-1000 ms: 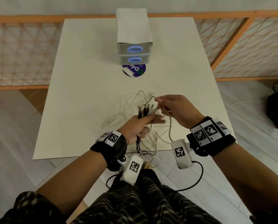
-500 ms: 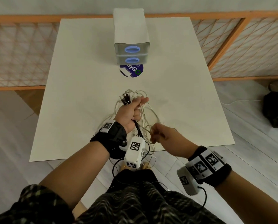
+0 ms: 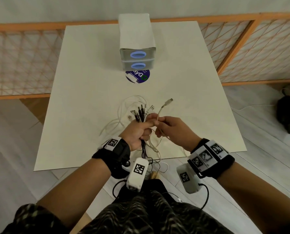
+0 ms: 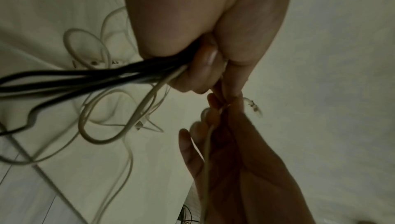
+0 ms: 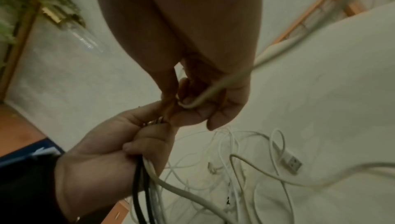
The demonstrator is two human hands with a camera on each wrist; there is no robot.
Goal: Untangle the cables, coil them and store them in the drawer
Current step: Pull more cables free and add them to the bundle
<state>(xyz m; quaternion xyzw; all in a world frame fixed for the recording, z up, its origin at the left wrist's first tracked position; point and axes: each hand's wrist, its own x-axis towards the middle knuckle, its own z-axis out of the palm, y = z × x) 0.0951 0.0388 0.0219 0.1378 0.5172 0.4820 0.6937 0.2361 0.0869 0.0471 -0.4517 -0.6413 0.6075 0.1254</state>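
Two hands over the near half of one white table [image 3: 83, 92]. Left hand [image 3: 138, 132] fisted around a bundle of cables [image 3: 141, 114], at least three black and several white, plugs up, loose loops trailing on the table. Right hand [image 3: 173, 130] pinching one white cable [image 3: 162, 110] between thumb and fingers, plug end raised. One drawer unit [image 3: 137, 53] at the far edge, two drawers, both closed
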